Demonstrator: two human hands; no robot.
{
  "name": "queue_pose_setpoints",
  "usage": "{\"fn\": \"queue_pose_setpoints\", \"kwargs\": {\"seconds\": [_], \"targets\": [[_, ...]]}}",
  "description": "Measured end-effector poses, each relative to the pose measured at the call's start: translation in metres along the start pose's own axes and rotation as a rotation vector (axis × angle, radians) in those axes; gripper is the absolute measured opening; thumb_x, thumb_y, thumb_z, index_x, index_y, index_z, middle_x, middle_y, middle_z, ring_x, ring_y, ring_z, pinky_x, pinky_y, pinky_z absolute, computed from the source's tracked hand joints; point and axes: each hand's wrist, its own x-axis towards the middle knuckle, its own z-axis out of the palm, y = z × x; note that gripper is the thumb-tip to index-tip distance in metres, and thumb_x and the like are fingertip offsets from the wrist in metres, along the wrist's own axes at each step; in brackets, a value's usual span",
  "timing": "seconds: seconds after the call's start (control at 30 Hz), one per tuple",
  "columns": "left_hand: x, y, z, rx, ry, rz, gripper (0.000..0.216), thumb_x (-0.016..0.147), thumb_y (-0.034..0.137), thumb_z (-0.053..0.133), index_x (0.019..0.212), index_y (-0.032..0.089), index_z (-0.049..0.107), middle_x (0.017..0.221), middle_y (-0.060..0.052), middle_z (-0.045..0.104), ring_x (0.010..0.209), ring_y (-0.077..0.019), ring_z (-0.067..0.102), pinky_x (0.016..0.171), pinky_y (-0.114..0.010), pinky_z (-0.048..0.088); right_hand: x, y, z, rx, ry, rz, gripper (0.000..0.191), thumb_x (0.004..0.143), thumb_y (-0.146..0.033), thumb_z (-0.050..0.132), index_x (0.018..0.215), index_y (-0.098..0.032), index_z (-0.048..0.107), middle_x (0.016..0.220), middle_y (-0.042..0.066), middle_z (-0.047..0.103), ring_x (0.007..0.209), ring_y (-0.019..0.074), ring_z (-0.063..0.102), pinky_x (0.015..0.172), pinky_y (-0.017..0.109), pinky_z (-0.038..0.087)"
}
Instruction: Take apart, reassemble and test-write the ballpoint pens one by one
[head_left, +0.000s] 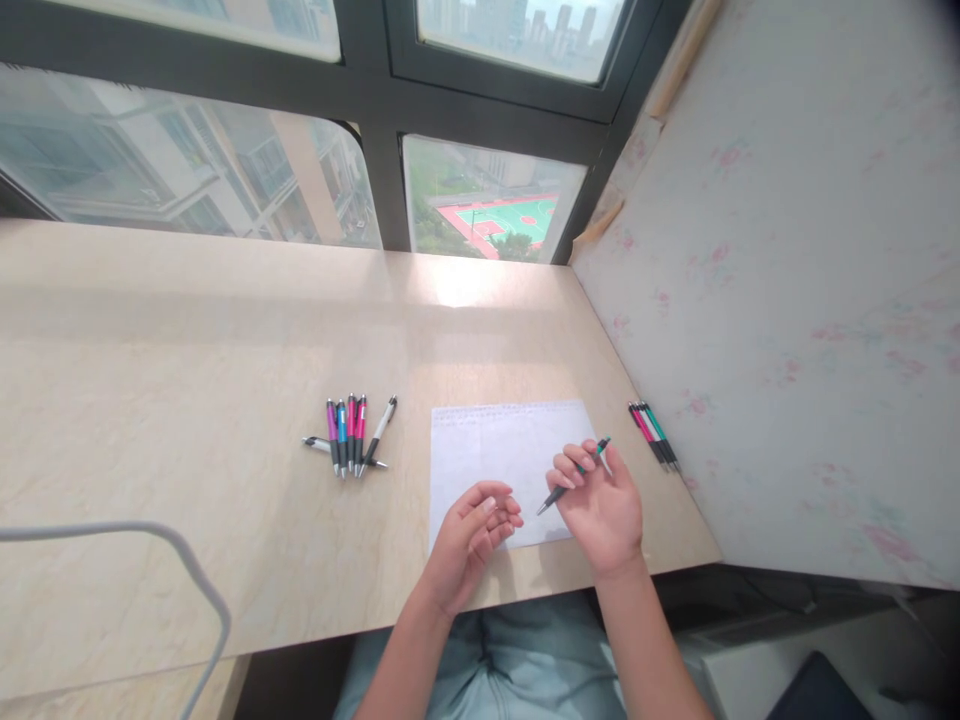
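My right hand (604,518) is turned palm up over the right side of a white sheet of paper (480,455). Its fingers are curled around a green and black click pen (553,497), whose silver tip points down and left. My left hand (466,545) hovers by the sheet's lower left part, fingers loosely bent and nothing visible between them. Small rows of writing run along the paper's top edge.
Left of the paper lie several pens (351,435) side by side, with a white one (379,436) slanted beside them and another white one under them. More pens (654,436) rest by the wall (787,300). A grey cable (180,545) arches at lower left.
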Motion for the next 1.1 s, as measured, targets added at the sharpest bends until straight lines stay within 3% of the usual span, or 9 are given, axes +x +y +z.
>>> {"fn": "queue_pose_setpoints", "kwargs": {"seconds": [0.1,0.17,0.33,0.57,0.93,1.1], "targets": [[0.0000,0.0003,-0.0002,-0.018,0.007,0.001,0.022,0.083,0.026,0.068,0.101,0.013,0.067,0.088,-0.008,0.068,0.080,-0.0152,0.065,0.077,-0.026,0.049,-0.0043,-0.0025,0.0004,0.080,-0.036,-0.028,0.035,0.090,-0.042,0.057,0.066,-0.021,0.042,0.060,-0.006,0.037,0.053,0.0094,0.037,0.053,0.025,0.040],[0.0000,0.0007,-0.0003,-0.022,0.013,0.004,0.020,0.083,0.026,0.068,0.099,0.013,0.067,0.087,-0.008,0.068,0.078,-0.0149,0.065,0.075,-0.025,0.049,-0.0063,-0.0033,-0.0009,0.118,-0.048,-0.028,0.039,0.089,-0.041,0.057,0.063,-0.021,0.036,0.057,-0.007,0.032,0.051,0.0094,0.034,0.050,0.025,0.037],[0.0004,0.0013,-0.0005,-0.047,0.025,0.011,0.016,0.083,0.025,0.067,0.094,0.013,0.067,0.084,-0.007,0.068,0.077,-0.0143,0.065,0.075,-0.024,0.050,-0.0072,-0.0074,-0.0065,0.174,-0.050,-0.043,0.037,0.083,-0.034,0.059,0.061,-0.021,0.032,0.053,-0.008,0.027,0.048,0.0095,0.029,0.046,0.025,0.033],[0.0009,0.0013,-0.0009,-0.036,0.018,0.010,0.013,0.084,0.024,0.065,0.092,0.014,0.066,0.083,-0.007,0.069,0.075,-0.0138,0.065,0.074,-0.024,0.051,-0.0094,-0.0072,-0.0043,0.207,-0.062,-0.068,0.035,0.090,-0.038,0.054,0.066,-0.022,0.036,0.054,-0.008,0.031,0.049,0.0094,0.031,0.048,0.024,0.034],[0.0010,0.0025,0.0010,-0.043,0.023,0.005,0.013,0.083,0.025,0.066,0.088,0.013,0.064,0.080,-0.006,0.066,0.073,-0.0123,0.062,0.073,-0.024,0.050,-0.0074,-0.0081,-0.0077,0.165,-0.072,-0.090,0.036,0.085,-0.036,0.060,0.064,-0.022,0.034,0.052,-0.009,0.029,0.047,0.0088,0.031,0.046,0.023,0.034],[0.0017,0.0041,0.0034,-0.059,0.033,0.008,0.014,0.081,0.026,0.069,0.083,0.014,0.062,0.071,-0.002,0.059,0.064,-0.0090,0.055,0.061,-0.019,0.044,-0.0087,-0.0073,-0.0066,0.104,-0.051,-0.110,0.037,0.084,-0.037,0.060,0.063,-0.022,0.034,0.051,-0.009,0.030,0.046,0.0087,0.030,0.045,0.022,0.035]]}}
